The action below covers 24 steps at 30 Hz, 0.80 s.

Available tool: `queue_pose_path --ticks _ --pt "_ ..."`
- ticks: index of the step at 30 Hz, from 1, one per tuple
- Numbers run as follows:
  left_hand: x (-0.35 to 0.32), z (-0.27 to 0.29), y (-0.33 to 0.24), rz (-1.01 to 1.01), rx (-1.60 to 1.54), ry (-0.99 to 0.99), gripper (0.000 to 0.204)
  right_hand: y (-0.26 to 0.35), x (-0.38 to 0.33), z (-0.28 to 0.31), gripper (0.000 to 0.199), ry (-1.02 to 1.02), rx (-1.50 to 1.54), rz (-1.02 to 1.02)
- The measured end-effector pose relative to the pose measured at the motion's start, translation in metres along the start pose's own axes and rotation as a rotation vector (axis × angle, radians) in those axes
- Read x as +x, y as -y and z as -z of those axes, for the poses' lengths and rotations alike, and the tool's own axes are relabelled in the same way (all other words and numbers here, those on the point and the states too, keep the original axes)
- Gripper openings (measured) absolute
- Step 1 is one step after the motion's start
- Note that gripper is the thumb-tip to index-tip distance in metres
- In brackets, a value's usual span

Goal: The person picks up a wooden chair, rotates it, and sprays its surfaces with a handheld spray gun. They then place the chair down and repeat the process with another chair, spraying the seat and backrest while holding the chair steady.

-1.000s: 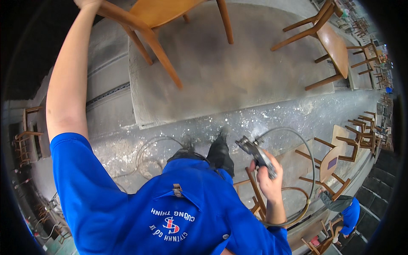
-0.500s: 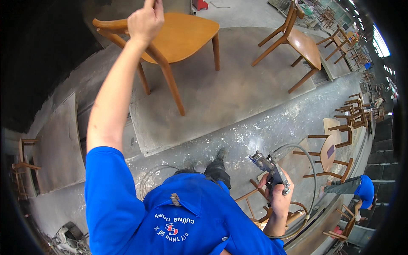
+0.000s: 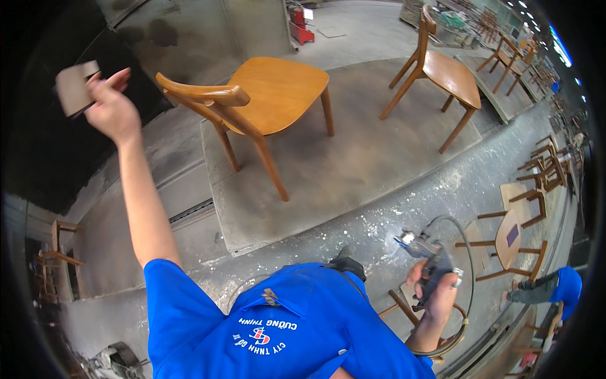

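Observation:
My left hand [image 3: 115, 112] is raised at the upper left, blurred, with some fingers stretched out. A flat tan piece [image 3: 74, 90], perhaps a sanding pad, appears pinched at its fingertips; its exact kind is unclear. Right of this hand, and apart from it, an orange-brown wooden chair [image 3: 278, 91] stands upright with its curved backrest toward me. At the lower right my right hand [image 3: 439, 297] is wrapped around the handle of a metal spray gun [image 3: 432, 262]. A grey hose [image 3: 470, 271] loops from the gun past my forearm.
The chair stands on a low grey platform [image 3: 252, 218]. Another wooden chair [image 3: 451, 72] is farther right on it. More chairs, one lying over [image 3: 507, 240], are on the right. A person in blue [image 3: 566, 290] bends at the right edge. A dark wall [image 3: 44, 136] rises at left.
My left hand has moved left and down, away from the chair's backrest, and the tan piece now shows. The view has shifted, so the chair appears lower. My right hand keeps the spray gun.

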<state>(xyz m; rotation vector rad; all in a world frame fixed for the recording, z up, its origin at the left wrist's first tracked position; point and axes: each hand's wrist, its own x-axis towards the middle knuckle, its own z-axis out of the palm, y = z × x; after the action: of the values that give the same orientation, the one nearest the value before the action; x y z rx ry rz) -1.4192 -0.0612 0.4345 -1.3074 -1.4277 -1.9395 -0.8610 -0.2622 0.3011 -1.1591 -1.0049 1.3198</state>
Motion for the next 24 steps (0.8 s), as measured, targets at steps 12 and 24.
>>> queue_pose_path --ticks 12,24 --pt "0.026 0.076 -0.060 -0.005 0.178 -0.225 0.041 0.073 0.090 0.031 0.107 0.170 0.034 0.295" --pt "-0.033 -0.061 0.112 0.319 -0.133 0.596 0.036 0.076 0.093 -0.012 0.079 0.093 -0.485 0.188"
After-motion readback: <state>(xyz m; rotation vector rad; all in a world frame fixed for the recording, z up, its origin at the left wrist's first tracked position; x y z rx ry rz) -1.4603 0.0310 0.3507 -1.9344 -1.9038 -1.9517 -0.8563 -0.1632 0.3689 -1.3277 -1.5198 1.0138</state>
